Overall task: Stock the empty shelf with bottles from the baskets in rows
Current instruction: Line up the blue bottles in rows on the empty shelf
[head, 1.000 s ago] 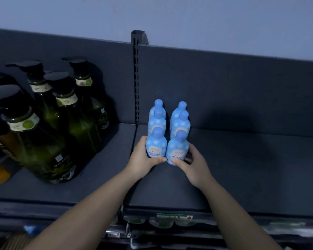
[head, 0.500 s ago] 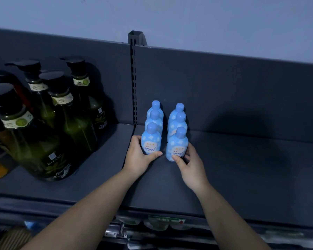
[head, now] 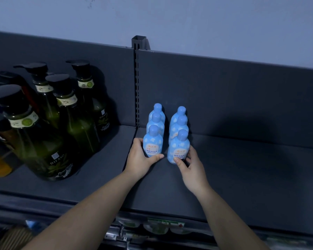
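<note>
6 blue bottles (head: 178,121) stand upright in 2 rows of 3 on the shelf (head: 242,168). They sit near its left edge, running forward from the back wall, just right of the slotted upright (head: 136,87). The left hand (head: 140,159) is wrapped around the front-left bottle (head: 153,143), thumb across its base. The right hand (head: 192,168) pinches the front-right bottle (head: 179,148) low down between thumb and fingers. Both bottles rest on the shelf. Dark green pump bottles (head: 76,114) crowd the neighbouring section to the left.

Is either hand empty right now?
No, the left hand holds the front left bottle and the right hand holds the front right bottle.
</note>
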